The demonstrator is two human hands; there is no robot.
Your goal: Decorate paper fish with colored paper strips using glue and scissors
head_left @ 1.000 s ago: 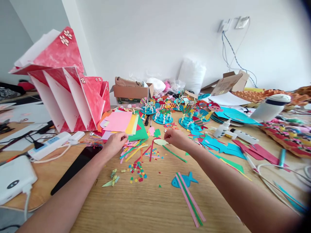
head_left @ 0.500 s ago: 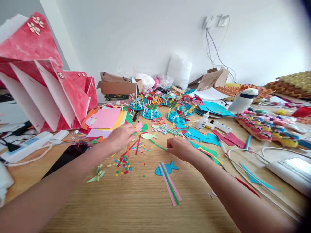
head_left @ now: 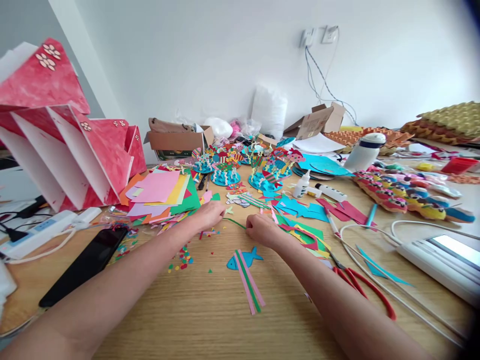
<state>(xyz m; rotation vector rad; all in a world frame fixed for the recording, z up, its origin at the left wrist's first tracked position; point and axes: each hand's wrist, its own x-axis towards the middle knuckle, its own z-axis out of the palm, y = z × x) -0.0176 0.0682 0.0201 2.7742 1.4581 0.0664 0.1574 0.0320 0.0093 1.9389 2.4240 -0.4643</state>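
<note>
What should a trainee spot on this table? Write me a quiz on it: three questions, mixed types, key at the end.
1. True or false: three paper strips lie across the blue fish cutout.

2. What colour are the handles of the scissors?
A) blue
B) red
C) yellow

3. Fill in the colour: a thin ____ strip runs between the left hand and the right hand.

Key: 1 true; 2 B; 3 green.

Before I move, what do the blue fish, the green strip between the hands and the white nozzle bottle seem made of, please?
Blue fish: probably matte card, flat, crisp-edged. Green strip: likely matte paper, thin and slightly bowed. White nozzle bottle: probably smooth plastic, by its tapered shape.
</note>
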